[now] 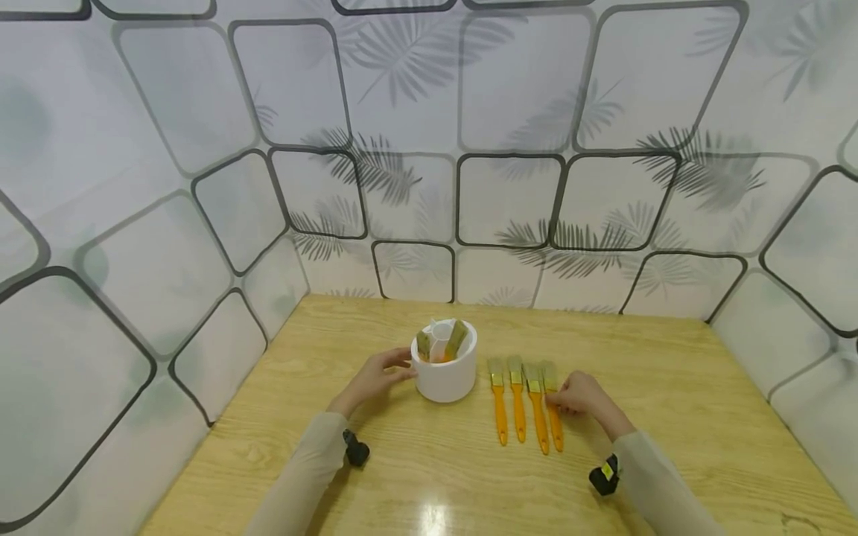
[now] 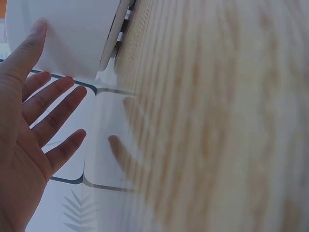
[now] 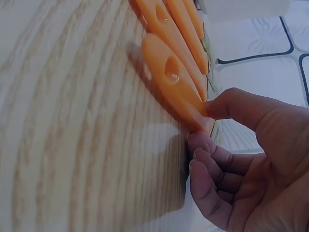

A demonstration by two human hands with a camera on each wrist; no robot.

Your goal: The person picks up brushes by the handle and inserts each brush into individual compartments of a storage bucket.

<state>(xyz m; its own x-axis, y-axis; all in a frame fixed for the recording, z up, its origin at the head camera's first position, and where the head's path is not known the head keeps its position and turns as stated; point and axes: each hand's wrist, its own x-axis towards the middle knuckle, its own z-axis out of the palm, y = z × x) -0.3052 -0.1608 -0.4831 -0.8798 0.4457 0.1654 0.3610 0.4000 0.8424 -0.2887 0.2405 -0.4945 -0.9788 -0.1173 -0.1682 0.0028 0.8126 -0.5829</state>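
A round white container (image 1: pixel 446 383) with inner dividers stands on the table, bristle ends of paintbrushes (image 1: pixel 456 340) poking up inside it. At its left side is my left hand (image 1: pixel 377 378), fingers extended and spread. In the left wrist view the thumb touches the container's white wall (image 2: pixel 72 34). Several orange-handled paintbrushes (image 1: pixel 518 406) lie in a row right of the container, bristles away from me. My right hand (image 1: pixel 585 393) pinches the rightmost paintbrush (image 1: pixel 555 428) between thumb and fingers. The right wrist view shows that orange handle (image 3: pixel 169 79) low against the wood.
The wood-grain table (image 1: pixel 415 461) meets a patterned white backdrop (image 1: pixel 409 268) at the back and left. Black wrist cameras (image 1: pixel 357 450) sit on both forearms. Bare wood lies between the two arms.
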